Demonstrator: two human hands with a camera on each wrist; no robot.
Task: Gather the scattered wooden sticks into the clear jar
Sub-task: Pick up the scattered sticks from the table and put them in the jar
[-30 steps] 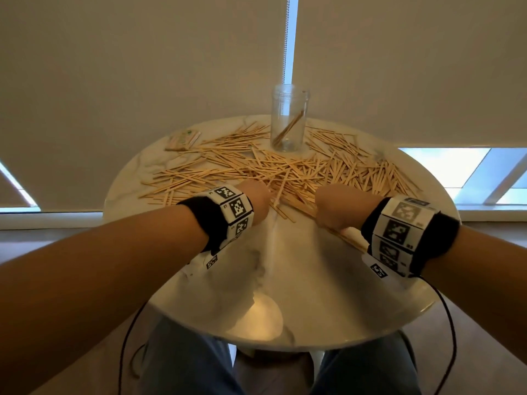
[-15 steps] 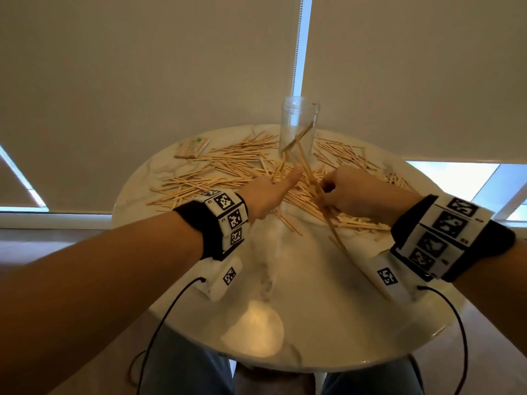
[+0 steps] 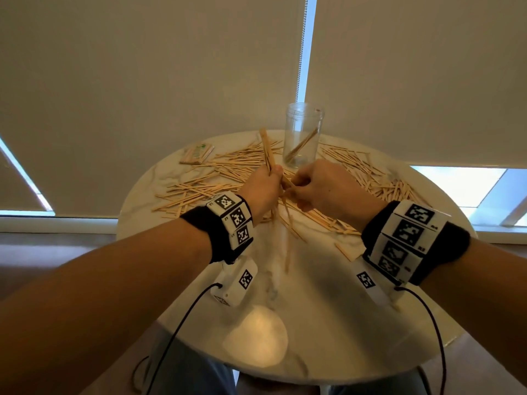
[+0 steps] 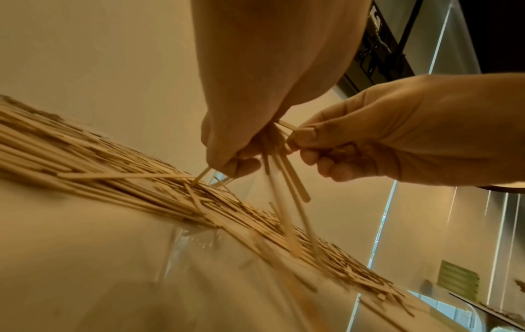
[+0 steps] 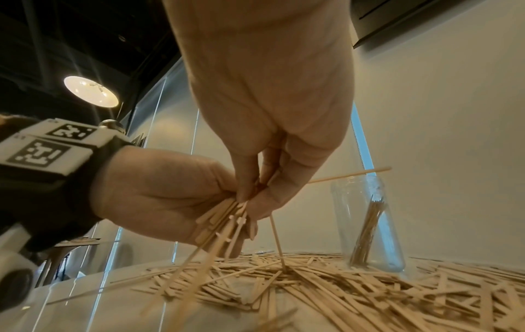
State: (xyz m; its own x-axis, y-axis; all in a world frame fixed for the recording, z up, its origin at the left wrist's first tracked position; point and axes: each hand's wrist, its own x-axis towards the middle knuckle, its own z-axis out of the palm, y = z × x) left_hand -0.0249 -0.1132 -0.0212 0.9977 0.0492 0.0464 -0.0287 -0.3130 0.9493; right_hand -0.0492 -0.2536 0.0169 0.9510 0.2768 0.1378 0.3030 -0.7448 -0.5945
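Observation:
My left hand (image 3: 272, 179) grips a bundle of wooden sticks (image 3: 267, 149) above the table, their tops tilted up and back and their lower ends (image 3: 288, 246) hanging blurred. My right hand (image 3: 296, 187) meets it from the right and pinches sticks in the same bundle (image 5: 224, 222). In the left wrist view the right hand (image 4: 301, 143) pinches beside the left hand's curled fingers (image 4: 241, 165). The clear jar (image 3: 302, 135) stands upright just behind both hands with a few sticks leaning inside (image 5: 368, 229). Many scattered sticks (image 3: 216, 181) cover the table's far half.
The round marble table (image 3: 319, 315) is bare on its near half. A small flat packet (image 3: 196, 153) lies at the back left near the rim. More scattered sticks (image 3: 373, 178) spread to the right of the jar. Roller blinds hang close behind the table.
Both hands rose off the pile and moved back toward the jar. The bundle first held by the right hand is now gripped in the left, which was open before.

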